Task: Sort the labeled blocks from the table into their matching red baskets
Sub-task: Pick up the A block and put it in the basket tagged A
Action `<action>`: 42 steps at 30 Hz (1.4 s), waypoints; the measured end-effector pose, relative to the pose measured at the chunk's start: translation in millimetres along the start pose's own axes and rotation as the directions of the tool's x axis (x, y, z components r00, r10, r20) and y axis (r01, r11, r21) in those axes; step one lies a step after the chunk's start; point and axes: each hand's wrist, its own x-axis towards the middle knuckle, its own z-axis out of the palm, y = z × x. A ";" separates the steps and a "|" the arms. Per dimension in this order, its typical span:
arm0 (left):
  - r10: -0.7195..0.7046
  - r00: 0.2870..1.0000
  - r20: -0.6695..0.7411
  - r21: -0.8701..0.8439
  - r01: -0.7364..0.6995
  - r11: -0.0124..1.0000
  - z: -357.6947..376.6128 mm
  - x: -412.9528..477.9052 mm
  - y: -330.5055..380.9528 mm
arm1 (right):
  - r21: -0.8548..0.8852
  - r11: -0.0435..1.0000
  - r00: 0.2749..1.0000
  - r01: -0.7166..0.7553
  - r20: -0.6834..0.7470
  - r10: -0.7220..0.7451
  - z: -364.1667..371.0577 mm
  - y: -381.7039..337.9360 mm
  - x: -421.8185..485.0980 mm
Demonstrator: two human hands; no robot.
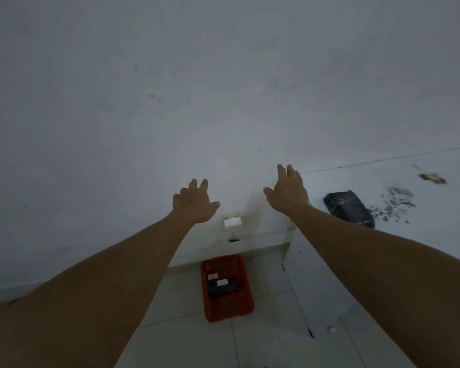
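Observation:
Both my arms reach forward toward a bare white wall. My left hand [194, 201] is empty with its fingers spread. My right hand [287, 191] is also empty, fingers apart, a little higher and to the right. Below and between my forearms a red basket [246, 301] stands on the tiled floor against the wall. Inside it lies a dark block [222, 286] with white labels on it. No table is in view.
A small white box [232, 221] is fixed to the wall between my hands, with a dark clip under it. On the right a dark wrapped bundle [349, 208] lies on a white surface, with dark specks and a brownish stain [432, 177] beyond it.

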 end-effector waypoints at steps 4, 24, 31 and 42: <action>0.089 0.996 0.021 -0.024 -0.088 0.996 3.3 -16.6 37.6 | -0.009 0.997 0.997 -0.073 -0.036 0.073 -25.5 33.9 -29.8; 0.327 0.928 0.175 -0.080 -0.318 0.945 97.8 45.7 316.2 | 0.038 0.932 0.932 -0.360 -0.019 0.361 -48.2 308.3 -8.2; 0.190 0.928 0.322 -0.180 -0.137 0.974 155.2 74.7 384.3 | 0.016 0.950 0.931 -0.313 0.201 0.303 -23.8 381.9 38.6; 0.132 0.927 0.351 -0.423 0.032 0.905 190.3 83.5 414.3 | 0.036 0.993 0.913 -0.110 0.398 0.087 -4.0 394.7 82.6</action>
